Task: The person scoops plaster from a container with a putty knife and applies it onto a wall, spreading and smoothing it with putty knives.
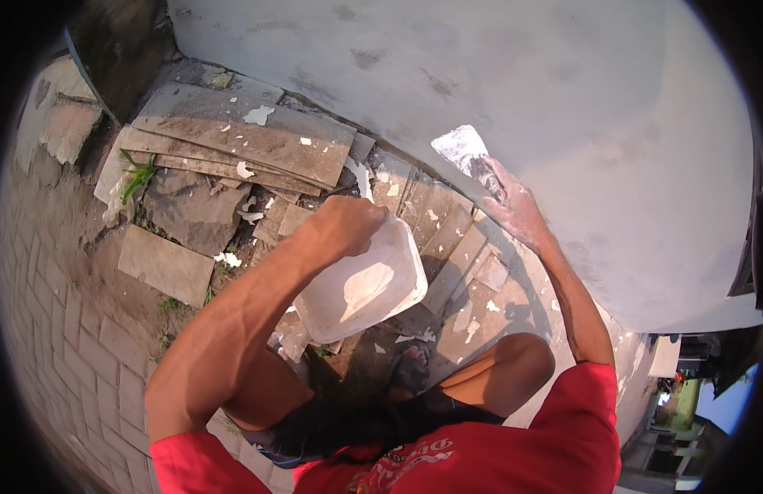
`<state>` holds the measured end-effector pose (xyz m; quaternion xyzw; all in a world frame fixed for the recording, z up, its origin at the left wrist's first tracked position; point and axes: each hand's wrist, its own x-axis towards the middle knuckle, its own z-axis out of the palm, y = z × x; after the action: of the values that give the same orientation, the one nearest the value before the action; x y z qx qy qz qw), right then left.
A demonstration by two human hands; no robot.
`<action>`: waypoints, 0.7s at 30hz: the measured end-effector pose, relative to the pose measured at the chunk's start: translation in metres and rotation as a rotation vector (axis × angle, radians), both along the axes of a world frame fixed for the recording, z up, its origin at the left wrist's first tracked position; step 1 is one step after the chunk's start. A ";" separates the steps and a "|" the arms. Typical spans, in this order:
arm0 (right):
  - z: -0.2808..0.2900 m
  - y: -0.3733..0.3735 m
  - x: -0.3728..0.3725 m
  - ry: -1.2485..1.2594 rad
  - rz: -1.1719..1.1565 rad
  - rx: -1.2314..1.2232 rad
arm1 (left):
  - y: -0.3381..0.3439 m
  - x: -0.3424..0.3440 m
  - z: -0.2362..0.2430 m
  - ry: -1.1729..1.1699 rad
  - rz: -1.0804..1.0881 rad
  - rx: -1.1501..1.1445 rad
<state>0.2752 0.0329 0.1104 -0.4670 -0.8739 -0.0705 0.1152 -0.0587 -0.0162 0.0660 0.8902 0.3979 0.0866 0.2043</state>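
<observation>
My left hand (pixel 352 224) is closed around the far rim of a white plastic tub (pixel 410 284) with rounded corners. The tub tilts above the ground in front of my knees, and a pale patch of some material lies on its bottom. My right hand (pixel 515 206), dusted white, grips the dark handle of a putty knife (pixel 461 148). White paste covers its broad blade, which is at the foot of a grey-white wall (pixel 562 107); whether it touches the wall I cannot tell.
Stacked flat tiles (pixel 249 136) lie along the wall at the far left, near a rough stone slab (pixel 192 210) and a loose tile (pixel 167 263). White flakes are scattered over the ground. Herringbone paving (pixel 77 354) runs down the left side. My bent knees flank the tub's near side.
</observation>
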 end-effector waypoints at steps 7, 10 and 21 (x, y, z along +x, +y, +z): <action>0.019 0.076 -0.056 0.574 -0.203 -0.640 | -0.001 0.007 0.003 -0.015 -0.018 0.019; 0.004 0.102 -0.015 0.282 -0.486 -0.274 | -0.002 0.007 0.010 -0.005 -0.014 -0.004; 0.027 -0.014 0.071 0.699 -0.687 -0.404 | 0.006 -0.003 -0.001 -0.008 0.070 -0.139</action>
<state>0.3463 0.0190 0.1371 -0.7350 -0.5761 0.2255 0.2774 -0.0620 -0.0099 0.0651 0.8591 0.4327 0.0695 0.2642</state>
